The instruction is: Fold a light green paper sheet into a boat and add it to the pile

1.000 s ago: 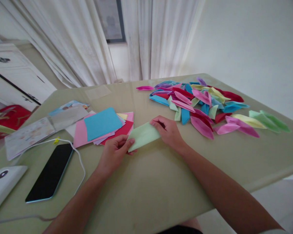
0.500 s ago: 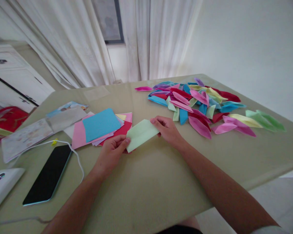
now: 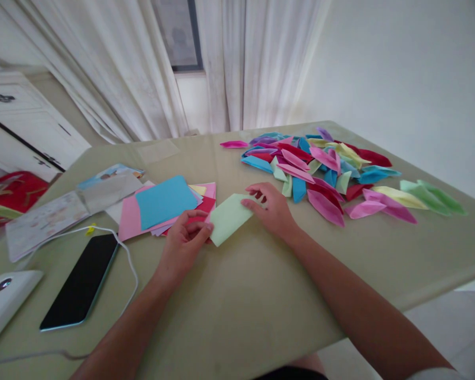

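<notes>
A pale green folded sheet of paper (image 3: 230,219), with cut-looking angled corners, is held between my two hands above the table. My left hand (image 3: 186,235) has its left end between the thumb and the curled fingers. At the upper right edge, the thumb of my right hand (image 3: 271,208) lies on the paper, its fingers bent and slightly spread behind. Left of the paper lies a stack of coloured sheets with a blue sheet (image 3: 166,202) on top and pink paper (image 3: 129,219) beneath. Folded paper pieces (image 3: 295,158) in many colours form a heap to the right.
A black-screened phone (image 3: 81,282), a white cable (image 3: 130,258) and a white device (image 3: 8,303) lie on the left of the table (image 3: 245,311). Printed plastic packaging (image 3: 47,221) sits behind them. Curtains (image 3: 122,68) hang beyond the far edge.
My right hand's fingers have loosened and spread at the paper's upper corner. My left-hand fingers have also opened a little. The paper has shifted slightly right.
</notes>
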